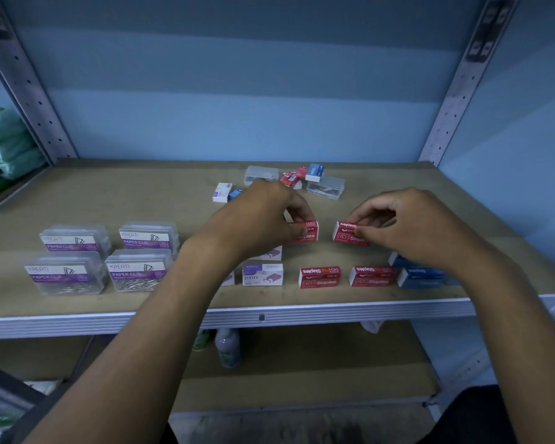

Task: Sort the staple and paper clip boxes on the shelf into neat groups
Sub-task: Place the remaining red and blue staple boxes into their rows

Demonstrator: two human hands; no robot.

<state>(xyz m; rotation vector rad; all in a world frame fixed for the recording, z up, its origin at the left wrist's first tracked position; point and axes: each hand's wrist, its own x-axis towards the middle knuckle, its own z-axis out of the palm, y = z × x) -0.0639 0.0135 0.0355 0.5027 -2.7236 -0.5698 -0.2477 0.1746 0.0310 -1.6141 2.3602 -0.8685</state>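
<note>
Two hands work over the shelf (141, 200), each with its fingers curled round a red staple box. The left hand (257, 219) pinches the left red box (308, 232) between thumb and bent fingertips, the box resting on or just above the board; the right hand (407, 225) pinches the right red box (346, 233) the same way, thumb on the near face and fingers over the far edge, the box tilted slightly. Both held boxes sit apart from each other, behind a front row with two more red boxes (319, 277) side by side. Right of those lie blue boxes (420, 277), partly hidden by the right wrist. Left of the red row stand white-and-purple staple boxes (262, 274), one partly under the left forearm. Far left, four clear paper clip boxes (138, 270) form a two-by-two block. At the back lies a loose jumble (302, 179) of clear, red, blue and white boxes.
</note>
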